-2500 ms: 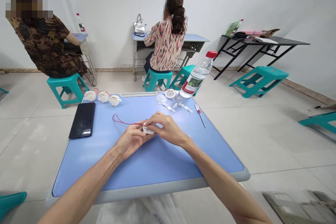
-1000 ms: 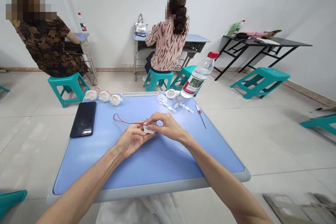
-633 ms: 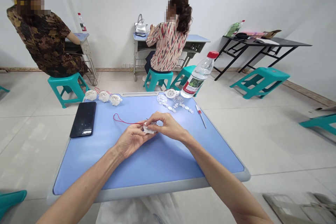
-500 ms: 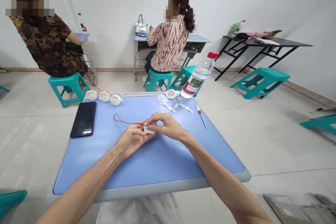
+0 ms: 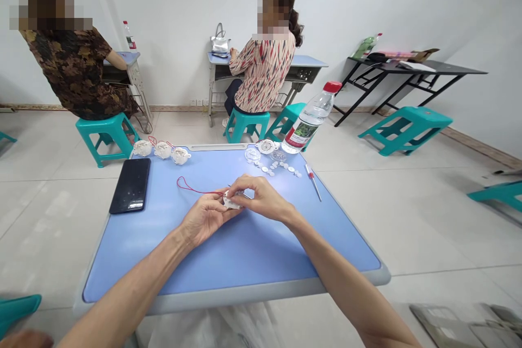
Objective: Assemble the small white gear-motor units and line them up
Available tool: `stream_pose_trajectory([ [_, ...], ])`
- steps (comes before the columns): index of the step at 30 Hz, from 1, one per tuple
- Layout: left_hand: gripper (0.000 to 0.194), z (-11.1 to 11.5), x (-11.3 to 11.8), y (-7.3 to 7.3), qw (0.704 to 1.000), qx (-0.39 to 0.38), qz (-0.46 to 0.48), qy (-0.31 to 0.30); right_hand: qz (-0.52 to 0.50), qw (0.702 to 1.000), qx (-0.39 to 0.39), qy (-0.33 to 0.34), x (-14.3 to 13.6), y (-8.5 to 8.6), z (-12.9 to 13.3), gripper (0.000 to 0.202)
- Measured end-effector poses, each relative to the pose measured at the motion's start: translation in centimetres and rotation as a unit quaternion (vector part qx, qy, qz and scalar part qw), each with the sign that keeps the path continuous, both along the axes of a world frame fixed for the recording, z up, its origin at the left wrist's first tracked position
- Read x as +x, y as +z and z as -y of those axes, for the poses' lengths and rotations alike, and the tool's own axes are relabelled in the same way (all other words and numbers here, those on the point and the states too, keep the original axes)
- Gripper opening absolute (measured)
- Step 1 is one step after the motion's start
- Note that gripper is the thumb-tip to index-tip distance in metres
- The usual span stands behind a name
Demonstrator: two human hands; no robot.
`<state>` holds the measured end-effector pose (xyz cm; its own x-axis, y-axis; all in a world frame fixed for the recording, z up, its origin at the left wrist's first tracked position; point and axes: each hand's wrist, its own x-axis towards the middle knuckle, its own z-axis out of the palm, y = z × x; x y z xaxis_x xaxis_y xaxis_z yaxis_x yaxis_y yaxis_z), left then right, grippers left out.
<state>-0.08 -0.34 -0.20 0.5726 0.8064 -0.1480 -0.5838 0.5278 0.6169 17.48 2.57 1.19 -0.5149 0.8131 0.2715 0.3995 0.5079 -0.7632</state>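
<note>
My left hand (image 5: 206,217) holds a small white round plastic piece (image 5: 231,201) above the blue desk (image 5: 244,250). From this piece a thin red cord (image 5: 191,188) loops out to the left. My right hand (image 5: 261,196) has its thumb and fingers closed on the top of the same piece, partly hiding it. A thin metallic sliver shows beside the right thumb; I cannot make out what it is. Three similar white round pieces (image 5: 163,150) with red cords lie at the desk's far left corner.
A black phone (image 5: 130,185) lies left; a screwdriver (image 5: 313,182) lies right. Small white parts (image 5: 279,166), clear round pieces (image 5: 253,154) and a water bottle (image 5: 308,122) are at the far right. Two people sit at desks ahead. A blurred brownish shape (image 5: 28,339) shows at bottom left.
Both hands stay on the white piece with almost no visible movement. The blurred brownish shape has appeared at the bottom left. The seated person at the middle desk has turned their head slightly.
</note>
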Motion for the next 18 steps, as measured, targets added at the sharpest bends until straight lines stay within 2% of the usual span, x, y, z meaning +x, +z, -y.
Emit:
stream_pose_trajectory([
  [6,0.041,-0.16,0.26,-0.06,1.0,0.012,-0.007,-0.001,0.038,0.998,0.042,-0.014,-0.15,0.13,0.32,0.02],
  [18,0.037,-0.04,0.04,0.12,1.0,0.006,-0.013,0.003,0.051,0.997,0.06,-0.006,-0.09,0.14,0.53,0.021],
])
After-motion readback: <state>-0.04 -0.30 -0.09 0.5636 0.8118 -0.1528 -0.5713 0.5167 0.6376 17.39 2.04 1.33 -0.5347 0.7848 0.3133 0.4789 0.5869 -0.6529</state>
